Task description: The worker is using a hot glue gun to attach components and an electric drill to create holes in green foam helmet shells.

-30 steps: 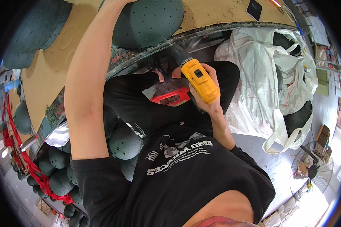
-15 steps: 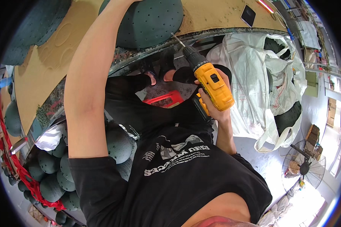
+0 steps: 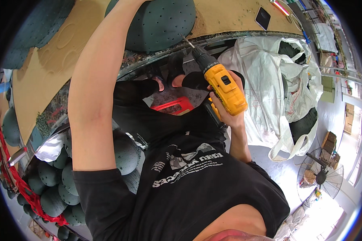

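Note:
My right hand [image 3: 230, 114] is wrapped round the grip of a yellow and black cordless drill [image 3: 226, 89], which points up and to the left. Its thin bit ends at the lower right rim of a dark green, dome-shaped piece [image 3: 159, 26] dotted with small holes. Whether the tip touches the dome, I cannot tell. My left forearm [image 3: 94, 80] reaches up to the top of the dome, where the picture's upper edge cuts off most of my left hand. Its fingers are hidden. The dome lies at the near edge of a tan-covered worktable [image 3: 225, 16].
More dark green pieces [image 3: 36, 28] stand at the far left, and several are heaped [image 3: 54, 201] at lower left beside red netting [image 3: 32, 197]. A large white woven sack [image 3: 257, 92] stands at right. On the table lies a black phone-like device [image 3: 263, 18]. Behind is a fan [image 3: 321, 176].
The drill's bit has shifted very slightly left against the dome. The whole view has moved a little; both arms keep nearly the same pose.

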`<state>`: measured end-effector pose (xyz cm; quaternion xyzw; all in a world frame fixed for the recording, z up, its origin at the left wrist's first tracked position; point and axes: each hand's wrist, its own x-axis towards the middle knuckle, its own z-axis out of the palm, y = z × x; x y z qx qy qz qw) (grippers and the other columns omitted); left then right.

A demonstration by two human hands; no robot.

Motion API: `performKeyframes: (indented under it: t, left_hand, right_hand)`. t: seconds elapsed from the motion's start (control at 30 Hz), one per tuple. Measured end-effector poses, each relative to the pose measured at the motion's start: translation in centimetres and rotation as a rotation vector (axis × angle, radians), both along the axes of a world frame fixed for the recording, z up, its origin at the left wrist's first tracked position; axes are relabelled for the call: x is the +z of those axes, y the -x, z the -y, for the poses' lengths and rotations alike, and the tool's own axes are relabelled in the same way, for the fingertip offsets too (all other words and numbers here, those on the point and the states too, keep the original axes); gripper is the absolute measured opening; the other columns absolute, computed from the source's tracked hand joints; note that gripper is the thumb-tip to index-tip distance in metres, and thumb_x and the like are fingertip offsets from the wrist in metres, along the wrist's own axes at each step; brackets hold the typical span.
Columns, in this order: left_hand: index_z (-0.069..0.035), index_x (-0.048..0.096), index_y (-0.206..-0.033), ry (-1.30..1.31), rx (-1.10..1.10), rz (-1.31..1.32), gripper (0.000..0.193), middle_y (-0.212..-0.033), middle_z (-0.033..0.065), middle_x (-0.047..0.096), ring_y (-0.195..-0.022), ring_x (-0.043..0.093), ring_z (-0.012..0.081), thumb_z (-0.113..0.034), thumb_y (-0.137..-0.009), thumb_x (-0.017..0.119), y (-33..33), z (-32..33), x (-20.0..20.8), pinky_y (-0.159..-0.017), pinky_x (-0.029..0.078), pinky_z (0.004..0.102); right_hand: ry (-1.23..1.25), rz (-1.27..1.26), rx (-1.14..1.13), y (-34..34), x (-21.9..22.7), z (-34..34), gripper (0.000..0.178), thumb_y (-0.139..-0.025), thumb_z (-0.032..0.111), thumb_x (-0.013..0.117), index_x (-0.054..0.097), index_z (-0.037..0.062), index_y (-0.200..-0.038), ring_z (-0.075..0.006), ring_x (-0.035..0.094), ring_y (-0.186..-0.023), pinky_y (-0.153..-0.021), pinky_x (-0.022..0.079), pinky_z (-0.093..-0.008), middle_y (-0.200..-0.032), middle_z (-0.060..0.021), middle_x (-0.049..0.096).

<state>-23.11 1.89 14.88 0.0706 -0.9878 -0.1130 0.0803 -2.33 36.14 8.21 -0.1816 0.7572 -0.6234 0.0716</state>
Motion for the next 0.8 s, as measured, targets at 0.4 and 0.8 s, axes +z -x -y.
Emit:
performKeyframes:
  t: [0.4,0.8]
  left_hand:
    - [0.002,0.051,-0.137,-0.024,-0.011,-0.052,0.054,-0.142,0.0263,0.051,-0.135,0.045,0.0400,-0.035,-0.102,0.033,-0.1,0.2,-0.3,-0.114,0.033,0.0497]
    - [0.004,0.051,-0.134,0.000,-0.017,-0.002,0.052,-0.138,0.0277,0.053,-0.132,0.048,0.0404,-0.034,-0.103,0.035,-0.2,0.0,0.1,-0.112,0.035,0.0506]
  right_hand:
    - [-0.180,-0.255,0.108,2.3,4.3,1.7,0.058,-0.086,-0.010,0.066,0.042,-0.0022,-0.138,-0.0144,0.066,-0.096,-0.086,0.053,-0.0275,-0.111,-0.0101,0.063]
    - [-0.202,-0.232,0.139,3.0,5.0,2.8,0.055,-0.086,-0.008,0.069,0.046,-0.0012,-0.135,-0.0171,0.065,-0.101,-0.089,0.051,-0.0289,-0.115,-0.0113,0.062]
